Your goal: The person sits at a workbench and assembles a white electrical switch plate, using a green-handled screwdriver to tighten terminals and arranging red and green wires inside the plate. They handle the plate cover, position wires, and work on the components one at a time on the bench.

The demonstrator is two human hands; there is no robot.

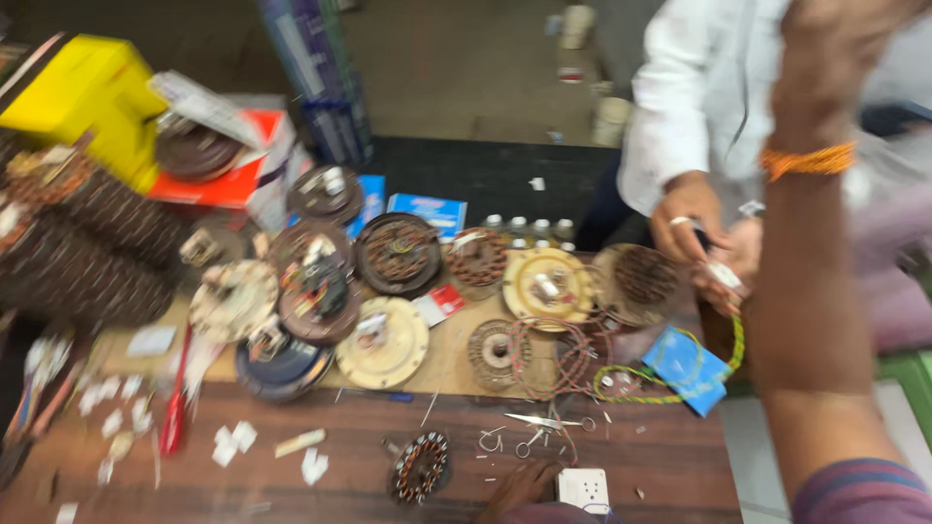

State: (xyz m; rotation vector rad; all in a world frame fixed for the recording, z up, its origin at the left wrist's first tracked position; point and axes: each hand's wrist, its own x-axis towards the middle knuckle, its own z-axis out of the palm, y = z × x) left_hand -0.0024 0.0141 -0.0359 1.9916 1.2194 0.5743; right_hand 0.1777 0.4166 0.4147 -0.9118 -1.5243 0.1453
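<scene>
My left hand [517, 485] rests on the wooden table [291, 485] at the bottom edge, with nothing seen in it. It lies between a small copper-wound stator [419, 468] and a white socket box [584, 487]. My right forearm rises up the right side, an orange thread band [808, 160] on the wrist. My right hand [835, 39] is blurred and cut by the top edge, so its fingers cannot be read. Scissors [540, 421] lie just beyond my left hand.
Several round fan motor parts and wound stators [396, 252] cover the table's middle. A yellow box [92, 92] stands at the far left and a red-handled tool [175, 412] lies nearer. Another person in a white shirt [699, 87] holds a small part with green-yellow wire [680, 393].
</scene>
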